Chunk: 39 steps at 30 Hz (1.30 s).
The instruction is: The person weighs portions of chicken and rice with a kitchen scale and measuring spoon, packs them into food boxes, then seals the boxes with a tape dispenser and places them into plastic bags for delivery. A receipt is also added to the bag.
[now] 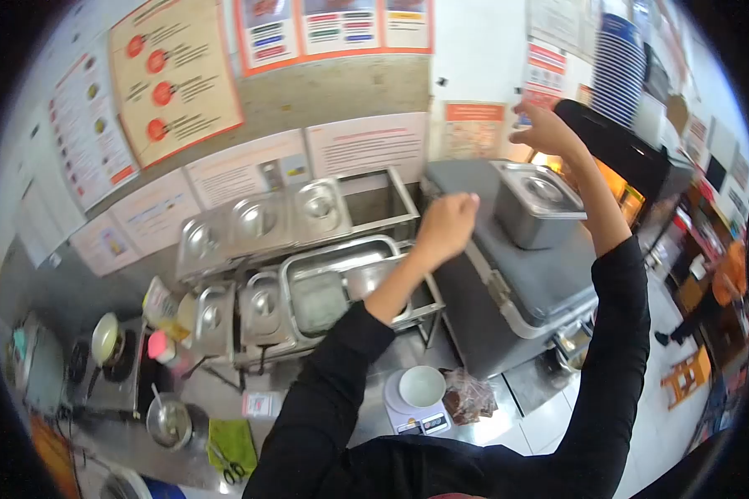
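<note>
My left hand (449, 226) is raised over the right end of the steel pan rack, beside a large grey insulated box (533, 283). Its fingers are curled closed, and whatever may be inside them is hidden. Higher up on the right, my right hand (551, 133) reaches forward with thumb and fingers apart, near the end of a black appliance (620, 145). It holds nothing that I can see. Below its forearm, a lidded steel food pan (541, 204) sits on top of the grey box. On the counter, a white bowl (423, 387) rests on a kitchen scale (416, 418).
Lidded steel pans (254, 218) fill the rack along the wall. A plastic bag of brown food (472, 397) lies beside the scale. Scissors (232, 471) lie by a green cloth (233, 445). Stacked cups (617, 71) stand upper right. A person in orange (731, 274) is farther off.
</note>
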Each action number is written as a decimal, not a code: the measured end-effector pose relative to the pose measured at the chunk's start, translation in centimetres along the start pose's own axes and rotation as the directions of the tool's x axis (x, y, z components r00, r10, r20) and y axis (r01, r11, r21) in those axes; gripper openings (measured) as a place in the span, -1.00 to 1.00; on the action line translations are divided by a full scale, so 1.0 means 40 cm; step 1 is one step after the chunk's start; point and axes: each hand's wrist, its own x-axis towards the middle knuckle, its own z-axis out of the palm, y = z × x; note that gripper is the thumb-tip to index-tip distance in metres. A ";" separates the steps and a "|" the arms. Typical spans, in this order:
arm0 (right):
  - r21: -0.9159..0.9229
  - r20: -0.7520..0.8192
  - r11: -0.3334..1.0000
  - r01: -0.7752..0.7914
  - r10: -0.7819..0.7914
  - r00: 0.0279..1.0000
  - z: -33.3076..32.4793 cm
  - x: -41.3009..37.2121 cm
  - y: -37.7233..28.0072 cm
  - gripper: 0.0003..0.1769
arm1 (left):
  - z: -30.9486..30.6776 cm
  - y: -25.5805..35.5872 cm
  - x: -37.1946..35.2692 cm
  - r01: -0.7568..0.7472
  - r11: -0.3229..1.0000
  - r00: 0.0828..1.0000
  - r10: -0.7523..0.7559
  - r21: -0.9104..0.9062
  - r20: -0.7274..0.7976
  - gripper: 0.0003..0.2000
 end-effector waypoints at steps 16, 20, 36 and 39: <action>0.535 0.429 0.680 -0.502 0.293 0.854 0.859 0.103 -0.568 -0.30 | -0.319 0.001 -1.146 0.772 0.496 0.394 -0.864 -0.398 -0.312 -0.76; 0.636 0.449 0.561 -0.530 0.289 0.845 0.839 0.093 -0.562 -0.36 | -0.356 0.065 -1.336 0.740 0.438 0.121 -0.833 -0.510 -0.540 -0.74; 0.674 0.447 0.513 -0.532 0.290 0.846 0.757 0.160 -0.515 -0.46 | -0.406 0.000 -1.219 0.627 0.645 0.191 -0.670 -0.436 -0.717 -0.78; 0.702 0.398 0.516 -0.492 0.289 0.871 0.686 0.179 -0.509 -0.49 | -0.401 -0.021 -1.204 0.605 0.650 0.228 -0.694 -0.460 -0.683 -0.77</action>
